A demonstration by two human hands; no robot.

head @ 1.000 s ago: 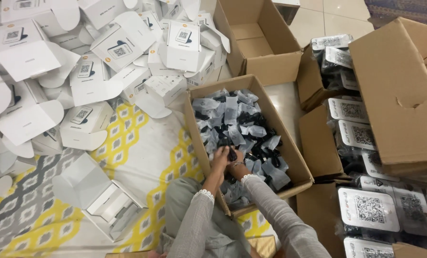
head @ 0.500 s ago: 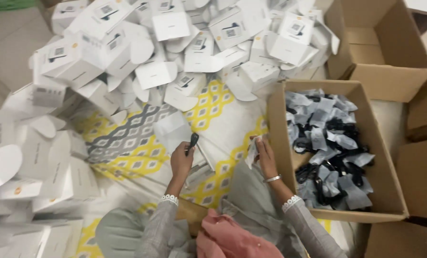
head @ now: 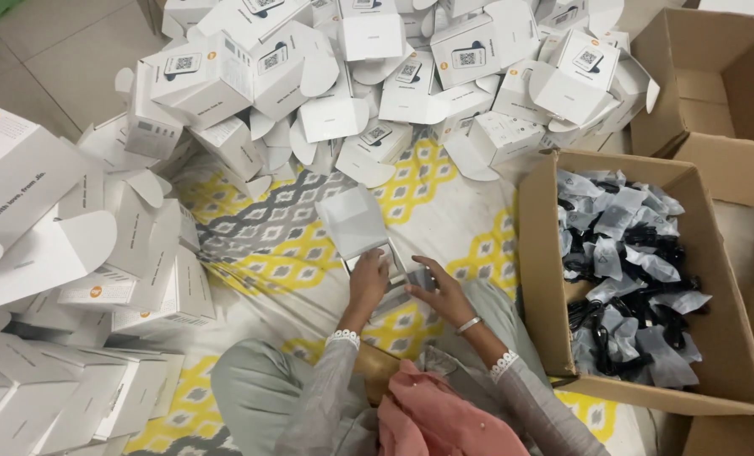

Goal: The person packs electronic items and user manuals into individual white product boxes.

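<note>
At the left edge we see stacked white cartons (head: 73,253), several cut off by the frame, lying on a yellow and grey patterned sheet (head: 267,245). A larger heap of white cartons (head: 377,76) runs along the top, most with flaps open. At centre, an open white box (head: 368,241) lies on the sheet just ahead of our knees; its lid stands raised toward the heap, and its long axis runs from near-right to far-left. Our left hand (head: 368,283) rests on the near rim of the box, fingers together and curled over the edge; the box interior beneath it is hidden. Our right hand (head: 444,295) sits just beside, at the box's right corner, fingers closed on a small grey packet (head: 421,277); its contents are too small to make out, and we cannot tell which way it points. A bangle (head: 468,324) circles the right wrist. A pink cloth (head: 444,418) covers our lap, cut off below. To the right, a brown cardboard box (head: 546,329) holds many grey packets with black cables (head: 626,270), tangled and hard to separate. Further brown cartons (head: 715,93) are cropped at the right edge.
</note>
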